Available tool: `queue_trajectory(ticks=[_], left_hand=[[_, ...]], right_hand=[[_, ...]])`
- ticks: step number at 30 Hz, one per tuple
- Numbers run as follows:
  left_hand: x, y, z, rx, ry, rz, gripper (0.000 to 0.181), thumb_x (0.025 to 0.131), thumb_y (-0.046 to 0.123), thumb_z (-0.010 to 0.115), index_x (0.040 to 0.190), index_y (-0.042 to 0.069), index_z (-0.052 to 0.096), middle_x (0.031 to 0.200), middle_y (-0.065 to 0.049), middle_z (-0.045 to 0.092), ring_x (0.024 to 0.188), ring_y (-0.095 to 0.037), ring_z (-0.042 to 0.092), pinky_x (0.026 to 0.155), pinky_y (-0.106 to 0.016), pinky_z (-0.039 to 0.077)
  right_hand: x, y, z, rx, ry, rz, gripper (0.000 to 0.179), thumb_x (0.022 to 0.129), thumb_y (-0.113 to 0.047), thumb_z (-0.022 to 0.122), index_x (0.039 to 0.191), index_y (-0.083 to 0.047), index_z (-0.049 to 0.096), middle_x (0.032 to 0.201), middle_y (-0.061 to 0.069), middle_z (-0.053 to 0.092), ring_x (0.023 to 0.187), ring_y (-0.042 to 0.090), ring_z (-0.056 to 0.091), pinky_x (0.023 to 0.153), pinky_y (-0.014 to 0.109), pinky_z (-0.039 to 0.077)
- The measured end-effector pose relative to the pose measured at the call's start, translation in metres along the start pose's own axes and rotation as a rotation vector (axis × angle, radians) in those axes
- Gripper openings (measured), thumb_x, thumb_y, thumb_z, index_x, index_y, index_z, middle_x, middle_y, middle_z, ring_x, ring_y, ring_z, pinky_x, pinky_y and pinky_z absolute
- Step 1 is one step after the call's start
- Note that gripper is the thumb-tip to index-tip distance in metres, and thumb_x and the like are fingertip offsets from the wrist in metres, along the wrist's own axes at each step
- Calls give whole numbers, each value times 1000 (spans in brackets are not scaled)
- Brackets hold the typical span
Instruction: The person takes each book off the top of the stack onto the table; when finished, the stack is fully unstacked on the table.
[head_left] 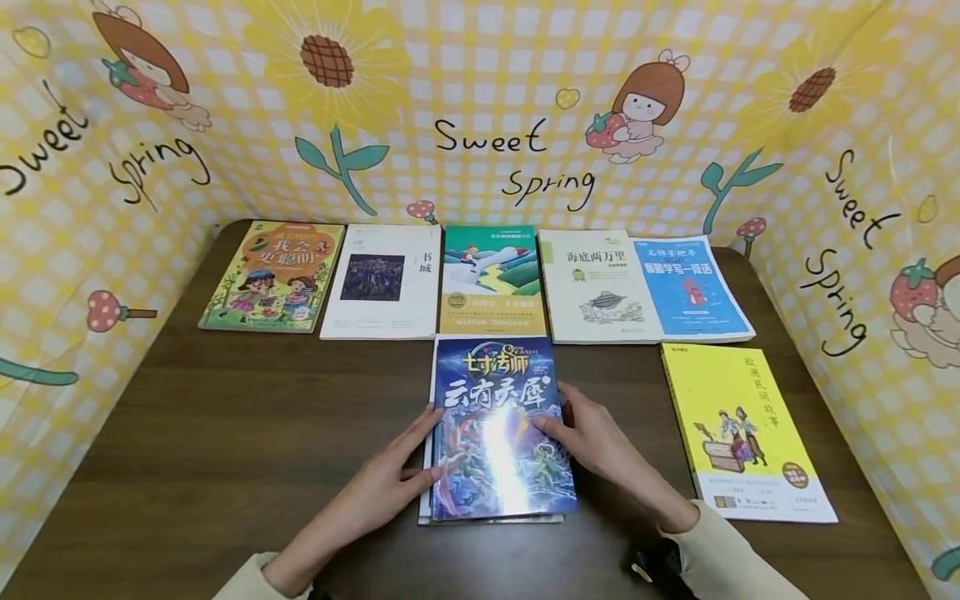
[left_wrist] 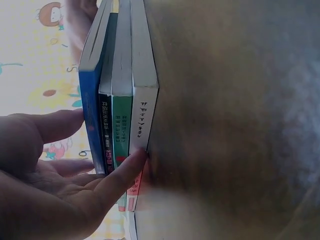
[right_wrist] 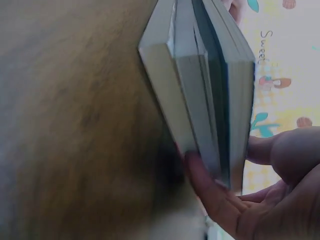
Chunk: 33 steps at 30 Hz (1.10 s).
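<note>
Left grip (head_left: 378, 492) and right grip (head_left: 609, 446), at the ends of cream sleeves (head_left: 723, 546), pinch a stack of books (left_wrist: 122, 95) between them from its two sides. A dark band (head_left: 660, 560) sits at the right wrist. On the left, the thumb lies at the upper edge and a finger runs down across the spines; from the left wrist I make out a blue one (left_wrist: 91, 120), a black one (left_wrist: 106, 125), a green one (left_wrist: 121, 115) and a white one (left_wrist: 143, 110) lowest. On the right, the thumb presses the top cover while the fingers lie along the page edges.

That stack is in the middle of the brown bench (head_left: 300, 433), topped by a glossy blue-purple book (head_left: 498, 450) with glare down its cover; pale edges of a lower book peek out left and below. Whether its far end touches the row beyond, I can't tell.

Off to the right lies a yellow book (head_left: 742, 425). Farther back runs a row: an orange-and-green book (head_left: 273, 279), a white book (head_left: 381, 283), a goose-covered book (head_left: 491, 279), a cream book (head_left: 596, 287) and a bright blue book (head_left: 692, 287). Behind everything hangs yellow checked cloth (head_left: 480, 50) lettered "Sweet Spring".
</note>
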<state>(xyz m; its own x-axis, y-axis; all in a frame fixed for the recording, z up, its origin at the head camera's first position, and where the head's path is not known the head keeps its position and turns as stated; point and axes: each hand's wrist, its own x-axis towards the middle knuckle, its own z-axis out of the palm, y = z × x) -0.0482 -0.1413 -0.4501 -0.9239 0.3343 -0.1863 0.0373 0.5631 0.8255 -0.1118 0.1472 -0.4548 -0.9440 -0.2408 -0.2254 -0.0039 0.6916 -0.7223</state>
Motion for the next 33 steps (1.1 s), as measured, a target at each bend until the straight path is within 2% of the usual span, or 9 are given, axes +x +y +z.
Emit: queue_trajectory(ticks=[3, 8, 10, 15, 20, 23, 27, 31, 33], left_hand=[[-1, -1, 1, -5, 13, 23, 70, 95, 15, 63, 154, 18, 26, 158, -12, 21, 128, -36, 46, 85, -32, 53], [-1, -4, 1, -24, -10, 74, 65, 95, 11, 61, 152, 11, 29, 158, -15, 18, 129, -40, 44, 84, -29, 53], [-1, -5, 2, -28, -18, 78, 65, 95, 9, 61, 152, 10, 30, 159, -15, 17, 132, -40, 40, 85, -29, 53], [-1, -7, 1, -14, -12, 62, 65, 94, 7, 61, 152, 10, 31, 159, -12, 17, 134, -38, 37, 85, -29, 53], [-2, -6, 1, -19, -9, 76, 65, 94, 6, 61, 151, 8, 31, 159, -13, 17, 133, -38, 39, 85, -28, 53], [-2, -6, 0, -33, -15, 76, 64, 94, 7, 61, 151, 8, 31, 159, -13, 16, 132, -39, 40, 85, -28, 53], [-2, -6, 0, -35, -18, 61, 64, 95, 8, 61, 151, 9, 31, 159, -12, 16, 131, -38, 41, 85, -28, 53], [-1, -7, 0, -17, -21, 51, 65, 94, 6, 61, 151, 9, 31, 160, -10, 15, 133, -36, 40, 85, -28, 53], [-1, -8, 1, -12, -23, 46, 66, 94, 6, 62, 152, 9, 30, 160, -9, 15, 133, -35, 40, 86, -28, 53]], right_hand=[[0, 6, -4, 19, 1, 22, 60, 90, -36, 67, 136, -1, 50, 98, 7, 65, 81, 17, 59, 72, 32, 52], [-1, 15, -13, 64, 5, 28, 48, 91, -27, 68, 124, 5, 56, 105, 14, 66, 92, 22, 63, 77, 36, 55], [-3, 18, -18, 108, -8, 44, 45, 91, -23, 68, 123, 6, 55, 104, 15, 67, 87, 22, 65, 71, 36, 56], [-8, 27, -32, 313, -85, 106, 44, 94, -19, 64, 127, 8, 52, 99, 15, 68, 74, 21, 66, 60, 39, 57], [-18, 34, -55, 435, -111, 109, 49, 96, -19, 60, 134, 9, 46, 104, 18, 68, 77, 26, 68, 64, 41, 58], [-29, 35, -74, 426, -75, 99, 54, 97, -20, 59, 138, 9, 41, 109, 23, 65, 78, 28, 69, 65, 41, 57], [-43, 34, -104, 332, 1, 95, 63, 97, -26, 60, 143, 8, 35, 116, 26, 61, 77, 25, 69, 65, 37, 58], [-55, 36, -131, 286, 53, 114, 64, 98, -30, 58, 145, 5, 33, 111, 21, 64, 76, 24, 70, 59, 34, 57], [-60, 40, -141, 310, 50, 144, 66, 98, -32, 57, 146, 4, 30, 104, 16, 63, 66, 22, 66, 51, 37, 54]])
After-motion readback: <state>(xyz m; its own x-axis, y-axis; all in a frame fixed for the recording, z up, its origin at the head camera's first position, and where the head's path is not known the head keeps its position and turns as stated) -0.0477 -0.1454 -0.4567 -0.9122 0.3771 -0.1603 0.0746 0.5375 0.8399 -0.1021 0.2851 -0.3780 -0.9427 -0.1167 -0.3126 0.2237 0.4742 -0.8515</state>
